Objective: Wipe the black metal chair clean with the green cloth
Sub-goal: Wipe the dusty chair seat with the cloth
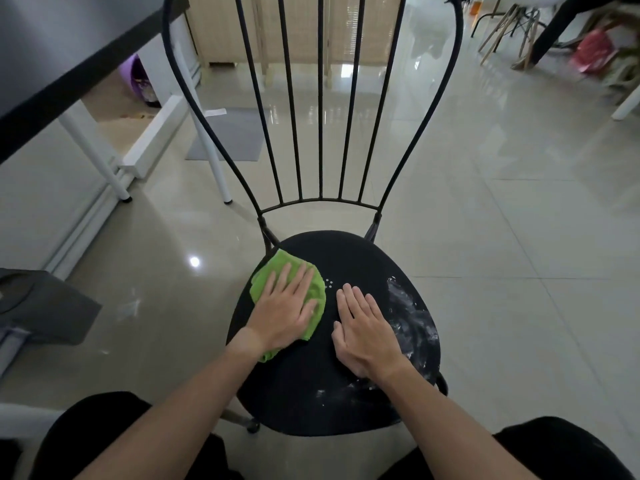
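Note:
The black metal chair point(311, 386) stands in front of me, its round seat below a tall back of thin bars. A green cloth point(317, 289) lies crumpled on the seat's left rear part. My left hand point(285, 311) presses flat on the cloth with straight, spread fingers. My right hand point(363, 327) rests flat on the bare seat just right of the cloth, fingers straight and together. White powdery smears point(412, 317) cover the seat's right side and front right edge.
A dark-topped table with white legs point(104, 157) stands to the left of the chair. A grey mat point(228, 133) lies on the glossy tiled floor behind it. More chairs and a table point(540, 32) stand at the far right. My knees show at the bottom.

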A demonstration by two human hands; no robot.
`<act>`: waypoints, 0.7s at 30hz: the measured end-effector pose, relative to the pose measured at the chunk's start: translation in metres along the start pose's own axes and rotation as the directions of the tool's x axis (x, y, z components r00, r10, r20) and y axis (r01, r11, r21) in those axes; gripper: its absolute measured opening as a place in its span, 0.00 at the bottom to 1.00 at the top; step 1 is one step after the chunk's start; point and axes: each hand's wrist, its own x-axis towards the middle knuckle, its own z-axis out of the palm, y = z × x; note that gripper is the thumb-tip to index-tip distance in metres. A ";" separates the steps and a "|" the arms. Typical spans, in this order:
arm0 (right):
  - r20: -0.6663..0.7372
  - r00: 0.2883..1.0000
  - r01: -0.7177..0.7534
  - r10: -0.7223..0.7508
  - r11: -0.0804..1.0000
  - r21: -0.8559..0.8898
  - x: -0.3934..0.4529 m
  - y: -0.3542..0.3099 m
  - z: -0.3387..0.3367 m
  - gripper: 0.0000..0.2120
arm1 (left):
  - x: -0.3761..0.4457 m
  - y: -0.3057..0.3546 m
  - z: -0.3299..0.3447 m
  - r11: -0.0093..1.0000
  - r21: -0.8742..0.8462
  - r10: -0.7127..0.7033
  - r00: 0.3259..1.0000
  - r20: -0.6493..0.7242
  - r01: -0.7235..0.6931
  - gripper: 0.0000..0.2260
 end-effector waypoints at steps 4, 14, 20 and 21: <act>-0.001 1.000 0.006 -0.006 1.000 -0.002 0.000 0.001 0.001 0.37 | -0.062 0.002 0.013 1.000 -0.024 0.014 0.998 -0.057 -0.016 0.29; 0.001 0.999 0.038 -0.038 0.999 -0.015 0.000 0.020 -0.011 0.37 | -0.122 0.067 0.042 0.999 0.006 -0.046 0.992 -0.121 0.047 0.29; -0.043 0.996 -0.078 0.077 0.997 -0.020 -0.010 0.060 -0.030 0.38 | -0.091 0.109 0.046 0.998 -0.020 -0.061 0.994 -0.096 0.059 0.30; -0.042 0.994 -0.100 0.099 0.995 -0.028 -0.013 0.067 -0.032 0.38 | -0.084 0.117 0.046 0.997 -0.034 -0.066 0.994 -0.092 0.064 0.30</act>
